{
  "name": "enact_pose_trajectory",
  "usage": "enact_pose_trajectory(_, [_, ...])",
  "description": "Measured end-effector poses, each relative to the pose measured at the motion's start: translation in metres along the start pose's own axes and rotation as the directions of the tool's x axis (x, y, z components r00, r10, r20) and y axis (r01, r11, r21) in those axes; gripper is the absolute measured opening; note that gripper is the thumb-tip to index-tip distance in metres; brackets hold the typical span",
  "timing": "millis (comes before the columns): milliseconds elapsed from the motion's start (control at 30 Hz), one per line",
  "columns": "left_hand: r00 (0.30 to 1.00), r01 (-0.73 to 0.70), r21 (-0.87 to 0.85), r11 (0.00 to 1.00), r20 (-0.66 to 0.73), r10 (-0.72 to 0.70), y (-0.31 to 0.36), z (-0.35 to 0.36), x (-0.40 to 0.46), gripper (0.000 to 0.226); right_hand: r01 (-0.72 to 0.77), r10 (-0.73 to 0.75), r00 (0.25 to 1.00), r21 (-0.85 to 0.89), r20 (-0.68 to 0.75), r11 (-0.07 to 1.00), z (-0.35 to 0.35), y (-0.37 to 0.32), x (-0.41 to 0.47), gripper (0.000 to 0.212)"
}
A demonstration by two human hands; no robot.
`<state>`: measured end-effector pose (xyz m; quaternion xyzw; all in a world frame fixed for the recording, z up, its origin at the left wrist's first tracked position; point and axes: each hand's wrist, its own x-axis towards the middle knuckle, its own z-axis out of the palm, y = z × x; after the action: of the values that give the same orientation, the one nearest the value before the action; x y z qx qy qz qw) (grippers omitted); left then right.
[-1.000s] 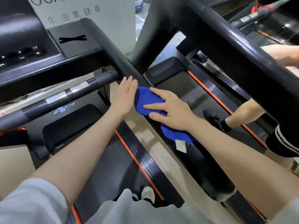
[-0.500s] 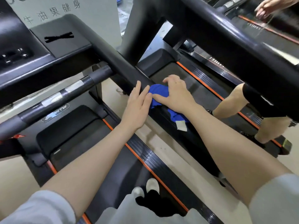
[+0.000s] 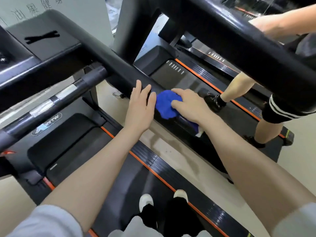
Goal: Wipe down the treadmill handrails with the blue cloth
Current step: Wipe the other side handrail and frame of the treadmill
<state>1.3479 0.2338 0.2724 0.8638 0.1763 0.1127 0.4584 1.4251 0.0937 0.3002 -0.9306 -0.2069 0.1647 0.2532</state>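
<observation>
The blue cloth (image 3: 166,104) lies bunched on the black right handrail (image 3: 118,69) of my treadmill, which runs from the console down toward me. My right hand (image 3: 189,105) lies on top of the cloth and presses it against the rail, fingers spread over it; part of the cloth and its white tag show under my wrist. My left hand (image 3: 141,108) rests flat on the same rail just left of the cloth, fingers straight and pointing up the rail, its edge touching the cloth.
A grey front crossbar (image 3: 56,101) with silver sensor patches runs on the left under the console (image 3: 42,41). My feet stand on the belt (image 3: 119,189). Another person's legs (image 3: 239,93) are on the neighbouring treadmill at right, behind its thick black rail (image 3: 239,41).
Both hands have slid with the cloth a little down the rail toward me, and the cloth is more bunched. The person on the neighbouring treadmill has shifted their legs.
</observation>
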Motion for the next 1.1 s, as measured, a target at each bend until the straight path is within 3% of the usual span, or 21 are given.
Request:
enact_pose_trajectory(133, [1.000, -0.013, -0.008, 1.000, 0.006, 0.013, -0.003, -0.003, -0.001, 0.046, 0.023, -0.025, 0.999, 0.046, 0.029, 0.999, 0.005, -0.018, 0.024, 0.047])
enact_pose_trajectory(233, [1.000, 0.011, 0.007, 1.000, -0.006, -0.011, -0.001, -0.001, -0.002, 0.048, 0.049, -0.084, 0.988, 0.257, 0.129, 0.965, -0.007, -0.001, 0.015, 0.038])
enact_pose_trajectory(300, [0.999, 0.035, 0.025, 0.999, -0.041, -0.034, 0.003, 0.003, -0.003, 0.047, 0.032, -0.105, 0.978, 0.369, 0.179, 0.929, -0.016, 0.018, -0.001, 0.042])
enact_pose_trajectory(667, [0.979, 0.130, 0.088, 0.988, -0.166, -0.114, 0.032, 0.026, -0.014, 0.052, -0.076, -0.149, 0.908, 0.504, 0.392, 0.860, -0.054, 0.108, -0.067, 0.041])
enact_pose_trajectory(767, [0.980, 0.067, 0.138, 0.988, -0.196, -0.039, 0.040, 0.037, -0.029, 0.046, -0.006, -0.120, 0.944, 0.382, 0.307, 0.924, -0.044, 0.089, -0.050, 0.030])
enact_pose_trajectory(867, [0.985, 0.024, 0.234, 0.972, -0.173, 0.017, 0.048, 0.043, -0.041, 0.048, 0.070, -0.145, 0.973, 0.367, 0.182, 0.928, -0.030, 0.063, -0.027, 0.036])
enact_pose_trajectory(1000, [0.996, -0.023, 0.215, 0.976, -0.077, 0.040, 0.051, 0.053, -0.059, 0.045, 0.272, -0.347, 0.923, 0.358, 0.165, 0.893, -0.028, 0.063, -0.021, 0.046])
enact_pose_trajectory(1100, [0.997, -0.019, 0.220, 0.975, -0.064, 0.034, 0.048, 0.063, -0.069, 0.042, 0.483, -0.535, 0.833, 0.290, 0.137, 0.826, -0.036, 0.092, -0.045, 0.048])
